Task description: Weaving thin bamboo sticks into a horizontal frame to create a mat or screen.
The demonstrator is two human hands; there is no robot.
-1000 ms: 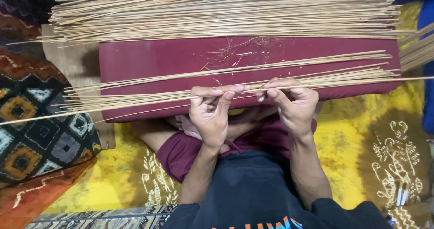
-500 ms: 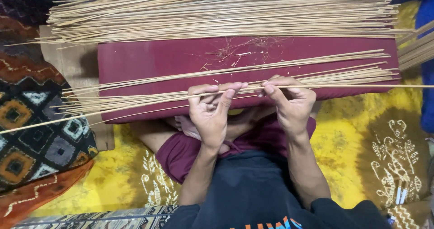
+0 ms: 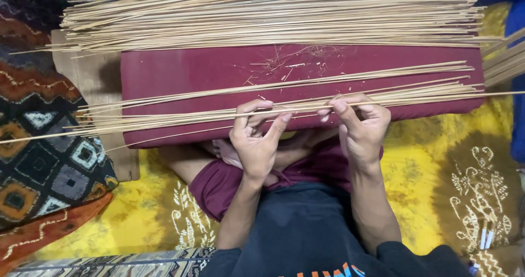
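A long maroon cushion [image 3: 186, 72] lies across the person's lap and carries thin bamboo sticks. A loose row of them [image 3: 164, 118] fans along its near edge; the count is too fine to make out. The left hand [image 3: 256, 140] curls narrow around this row, thumb and fingertips pinching a stick. The right hand [image 3: 361, 126] pinches the same row just beside it, fingers bent close over the sticks. Behind the cushion sits a thick pile of sticks [image 3: 273, 14], far too many to count, its top cut off by the frame edge. A few stick ends [image 3: 506, 61] poke in from the right, their rest out of view. Fine shavings [image 3: 295, 63] dot the cushion top. One patterned pillow [image 3: 44, 167] lies at the left on yellow printed cloth [image 3: 426, 162]. The person's feet are mostly hidden under the cushion.
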